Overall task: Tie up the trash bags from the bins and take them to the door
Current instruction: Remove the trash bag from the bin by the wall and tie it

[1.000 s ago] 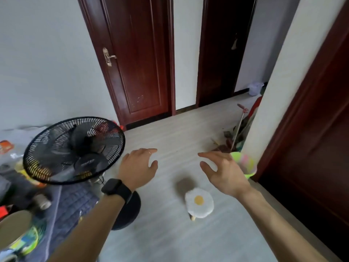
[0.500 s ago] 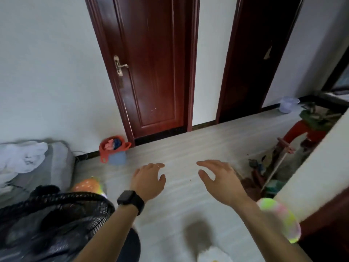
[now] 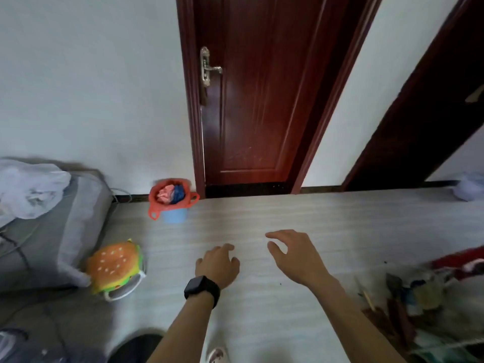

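Observation:
A small blue bin (image 3: 174, 215) stands on the floor against the wall, just left of a closed dark red door (image 3: 256, 100). It is lined with a red trash bag (image 3: 157, 200) whose handles hang over the rim; pink and blue rubbish fills it. A second pale bin (image 3: 468, 189) sits at the far right by the wall, blurred. My left hand (image 3: 217, 265), with a black watch on the wrist, and my right hand (image 3: 296, 255) hover over the floor with fingers apart, holding nothing, well short of the blue bin.
A grey mattress (image 3: 52, 231) with a white plastic bag (image 3: 28, 189) on it lies at the left. A hamburger plush (image 3: 115, 265) rests on the floor beside it. A heap of clutter (image 3: 424, 297) fills the right. A dark fan base (image 3: 131, 349) is at the bottom.
The view has swung left and forward: the fan has dropped out of sight, and the blue bin with the red bag has come closer. Both hands stay empty and spread.

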`<control>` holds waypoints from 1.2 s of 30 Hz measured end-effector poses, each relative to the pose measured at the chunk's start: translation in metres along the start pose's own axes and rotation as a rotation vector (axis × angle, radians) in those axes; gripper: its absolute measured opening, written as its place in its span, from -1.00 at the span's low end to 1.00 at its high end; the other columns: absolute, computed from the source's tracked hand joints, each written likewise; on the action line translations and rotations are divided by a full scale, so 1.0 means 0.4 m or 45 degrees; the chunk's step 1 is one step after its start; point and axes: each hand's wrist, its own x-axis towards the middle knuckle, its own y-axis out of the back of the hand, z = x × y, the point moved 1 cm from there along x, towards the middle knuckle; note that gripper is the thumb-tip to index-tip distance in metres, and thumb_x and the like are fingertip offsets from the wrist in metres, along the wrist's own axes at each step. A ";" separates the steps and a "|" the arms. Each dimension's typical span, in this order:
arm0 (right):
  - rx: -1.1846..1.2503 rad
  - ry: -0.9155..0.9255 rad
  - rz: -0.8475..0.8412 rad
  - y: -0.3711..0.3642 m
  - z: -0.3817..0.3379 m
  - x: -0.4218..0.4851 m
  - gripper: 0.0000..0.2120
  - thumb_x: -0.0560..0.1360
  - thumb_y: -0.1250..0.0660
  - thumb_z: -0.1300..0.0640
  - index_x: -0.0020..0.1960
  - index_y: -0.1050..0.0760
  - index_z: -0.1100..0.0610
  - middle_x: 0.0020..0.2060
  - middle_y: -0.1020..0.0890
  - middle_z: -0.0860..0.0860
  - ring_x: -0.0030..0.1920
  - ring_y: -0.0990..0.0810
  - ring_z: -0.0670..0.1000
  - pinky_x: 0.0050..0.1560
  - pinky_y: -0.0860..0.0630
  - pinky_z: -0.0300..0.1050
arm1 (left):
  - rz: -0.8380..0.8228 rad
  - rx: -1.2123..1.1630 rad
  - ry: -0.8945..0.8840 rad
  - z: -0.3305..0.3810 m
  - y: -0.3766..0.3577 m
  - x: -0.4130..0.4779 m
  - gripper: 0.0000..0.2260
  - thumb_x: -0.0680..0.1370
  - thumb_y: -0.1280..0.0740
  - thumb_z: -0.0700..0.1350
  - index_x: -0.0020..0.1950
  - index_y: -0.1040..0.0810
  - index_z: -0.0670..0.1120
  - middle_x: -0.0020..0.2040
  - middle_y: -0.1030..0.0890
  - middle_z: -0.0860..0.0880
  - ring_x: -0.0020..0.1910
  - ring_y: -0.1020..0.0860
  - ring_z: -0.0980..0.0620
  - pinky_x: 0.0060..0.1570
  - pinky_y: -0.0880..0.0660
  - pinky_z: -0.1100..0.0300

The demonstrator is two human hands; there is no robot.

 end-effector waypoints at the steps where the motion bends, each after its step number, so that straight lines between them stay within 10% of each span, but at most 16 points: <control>1: -0.007 0.011 -0.017 -0.004 -0.010 0.062 -0.67 0.59 -0.17 -0.15 0.30 -0.53 -0.17 0.30 -0.56 -0.20 0.38 -0.41 -0.05 0.39 -0.35 -0.07 | 0.021 -0.004 0.024 -0.017 0.026 0.044 -0.61 0.59 -0.17 0.06 0.43 -0.37 0.12 0.34 -0.52 0.04 0.31 -0.47 -0.02 0.31 -0.37 -0.01; 26: 0.107 0.232 -0.433 -0.278 -0.236 1.408 -0.68 0.57 -0.21 -0.13 0.26 -0.58 -0.14 0.25 -0.60 -0.17 0.31 -0.50 -0.03 0.37 -0.40 -0.03 | 0.048 0.157 0.601 -0.443 0.625 1.013 -0.58 0.55 -0.17 0.11 0.42 -0.39 0.16 0.37 -0.51 0.07 0.32 -0.48 0.00 0.31 -0.41 0.03; 36: 0.198 -0.065 -0.331 -0.434 -0.344 1.719 -0.66 0.55 -0.23 -0.13 0.26 -0.58 -0.13 0.24 -0.61 -0.18 0.28 -0.53 -0.05 0.32 -0.45 -0.09 | -0.224 0.351 0.429 -0.630 0.811 1.471 -0.66 0.55 -0.15 0.04 0.31 -0.48 0.09 0.25 -0.60 -0.01 0.23 -0.55 -0.06 0.22 -0.47 0.05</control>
